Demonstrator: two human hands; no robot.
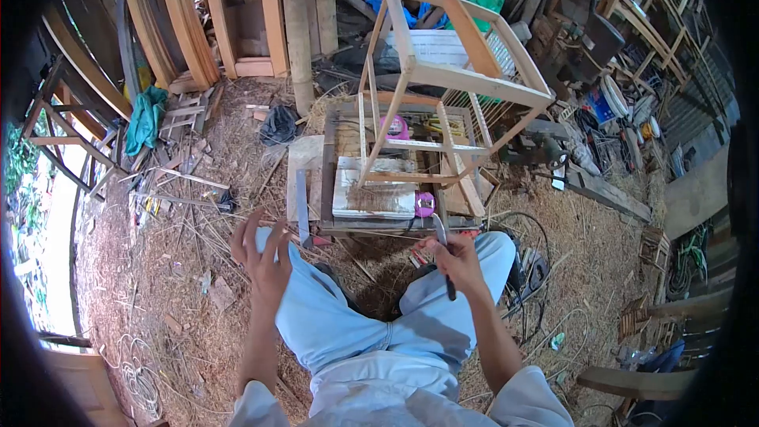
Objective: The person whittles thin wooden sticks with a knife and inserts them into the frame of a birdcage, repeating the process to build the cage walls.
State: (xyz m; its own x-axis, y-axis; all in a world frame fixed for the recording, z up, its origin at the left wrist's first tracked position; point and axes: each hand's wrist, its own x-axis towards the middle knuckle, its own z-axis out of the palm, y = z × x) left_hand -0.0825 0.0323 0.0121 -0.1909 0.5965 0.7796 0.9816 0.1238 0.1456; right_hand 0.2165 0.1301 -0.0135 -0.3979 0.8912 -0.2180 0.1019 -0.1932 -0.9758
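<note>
My right hand (pixel 462 265) is closed around the dark handle of a knife (pixel 442 231), its blade pointing up and away from me above my right knee. Over my left knee, my left hand (pixel 267 257) is raised with its fingers spread and nothing in it. In front of my knees is a low workbench (pixel 340 225) bearing a white board (pixel 371 199) with brown stains and a pink tape measure (pixel 425 205). A wooden frame (pixel 478 87) with thin slats stands tilted on the bench, touched by neither hand.
A metal straightedge (pixel 302 205) lies at the bench's left side. Wood shavings and scraps cover the floor. Beyond the bench stands a wooden post (pixel 299 32). A black cable loops at the right, near a long timber beam (pixel 609 194). Curved boards lean at the back left.
</note>
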